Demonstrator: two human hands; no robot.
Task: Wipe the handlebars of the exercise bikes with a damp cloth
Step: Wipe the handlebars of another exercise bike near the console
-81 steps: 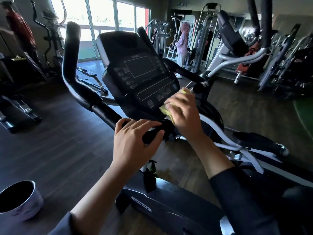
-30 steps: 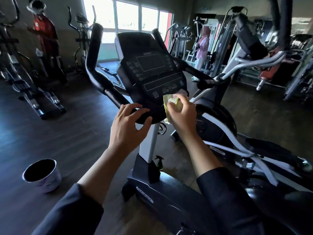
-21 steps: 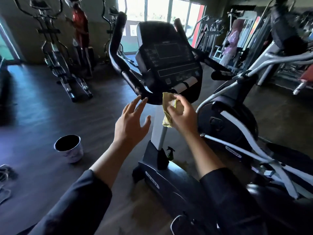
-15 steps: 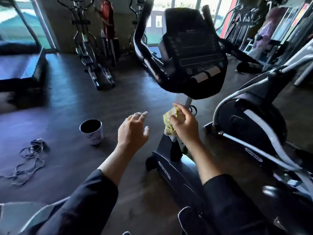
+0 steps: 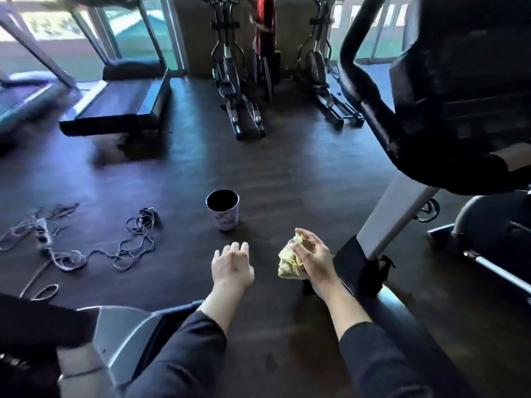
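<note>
A crumpled yellow cloth (image 5: 288, 261) is held in my right hand (image 5: 314, 258), low over the dark floor. My left hand (image 5: 231, 267) hangs beside it, palm down, fingers relaxed and holding nothing. A small bucket (image 5: 222, 209) with a dark inside stands on the floor just beyond both hands. The exercise bike's black handlebar (image 5: 365, 87) and console (image 5: 465, 90) rise at the upper right, well above and away from my hands. Its white post (image 5: 393, 216) slants down to the base next to my right hand.
Tangled cords (image 5: 115, 248) lie on the floor at the left. A treadmill (image 5: 120, 101) stands at the back left and elliptical trainers (image 5: 232, 81) at the back middle. A person in red (image 5: 265, 27) is by the far wall. A grey machine part (image 5: 120, 337) sits at lower left.
My view has swung left and down from the bike console to the floor. Both hands came off the handlebar and dropped low; the right hand still holds the cloth. The bucket is now straight ahead.
</note>
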